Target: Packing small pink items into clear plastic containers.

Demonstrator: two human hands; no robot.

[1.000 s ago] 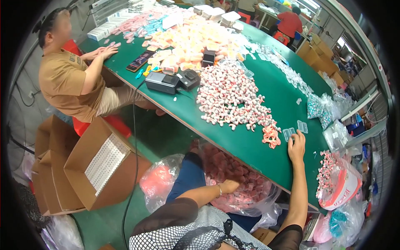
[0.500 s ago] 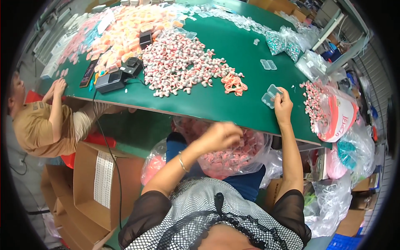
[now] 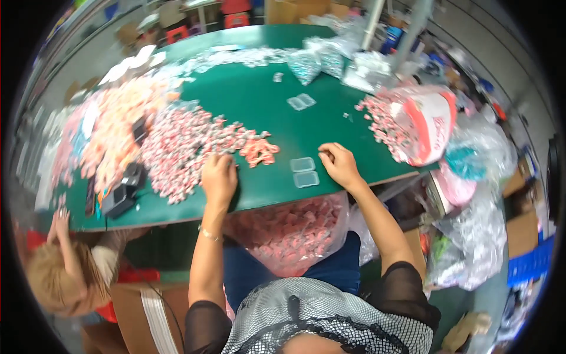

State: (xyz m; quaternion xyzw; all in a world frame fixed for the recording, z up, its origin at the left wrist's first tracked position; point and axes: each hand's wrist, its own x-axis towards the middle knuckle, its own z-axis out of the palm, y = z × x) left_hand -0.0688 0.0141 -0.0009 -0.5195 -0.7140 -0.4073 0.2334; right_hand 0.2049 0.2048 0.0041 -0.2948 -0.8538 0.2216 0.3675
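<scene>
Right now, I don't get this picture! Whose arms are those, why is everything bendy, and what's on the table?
There's no machine, just a person's two bare hands. The camera is worn on that person's head and looks down, and its very wide view makes straight edges bend.

The left hand is at the edge of a big pile of small pink and grey pieces. The right hand is just to the right of an open clear box on the green table. Some orange strings lie at the pile's right end, and another clear box lies farther back. I can't tell whether either hand is holding something.
</scene>
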